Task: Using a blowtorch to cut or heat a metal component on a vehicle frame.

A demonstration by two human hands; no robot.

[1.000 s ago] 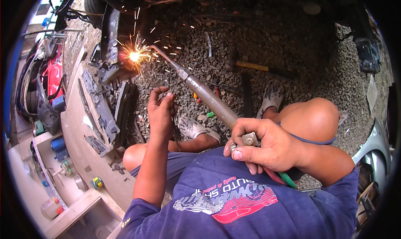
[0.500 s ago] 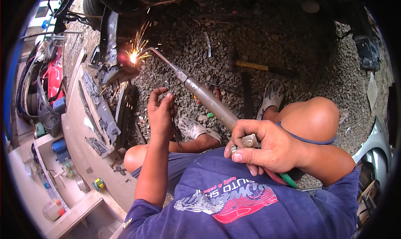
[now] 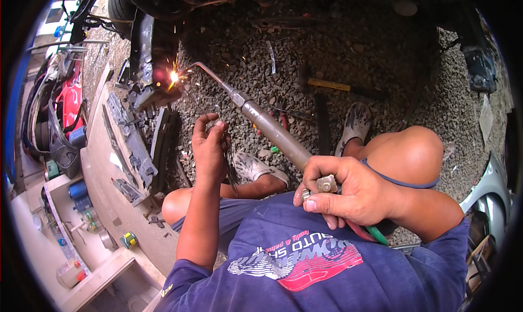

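My right hand is wrapped round the valve end of a long metal gas torch. Red and green hoses trail from under that hand. At the torch's bent tip a bright glow throws sparks against a dark metal car part. My left hand is raised short of the glow, thumb and fingers pinched on thin wire. Several dark strands of that wire hang down beside the palm. The wire's far end is too fine to follow into the glare.
A hammer with a yellow-and-black handle lies on the gravel, near red-handled pliers. Loose metal car parts are at the left, beside a pale shelf with small containers. A silvery-green body panel stands at the right.
The spray of sparks has become smaller, and the glow is tighter. Both hands and the torch have barely moved.
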